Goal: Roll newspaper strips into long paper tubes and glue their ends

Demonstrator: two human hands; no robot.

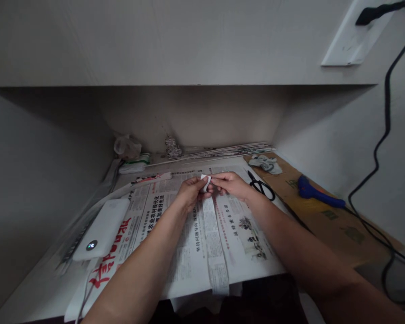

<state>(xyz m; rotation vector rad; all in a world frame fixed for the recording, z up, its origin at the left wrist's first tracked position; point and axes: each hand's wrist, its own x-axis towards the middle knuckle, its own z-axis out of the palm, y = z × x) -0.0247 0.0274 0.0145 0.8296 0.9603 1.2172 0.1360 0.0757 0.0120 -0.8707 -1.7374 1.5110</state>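
Over the middle of the newspaper sheet (185,265), my two hands meet at the upper end of a narrow newspaper strip (216,256). My left hand (191,192) pinches that end, its thumb on a small white folded or curled part. From the other side, my right hand (232,184) has its thumb and fingertips closed on the same end. The strip's lower part runs toward me over the sheet to the near edge. Just right of my right hand lies a pair of black-handled scissors (267,190).
Left lies a white power bank (104,227) with a lit display. A blue glue gun (319,193) rests on cardboard (327,229) at right, near a black cord (387,103). Thin paper rods (229,152), a small woven piece (173,147) and a plastic bag (126,146) lie behind.
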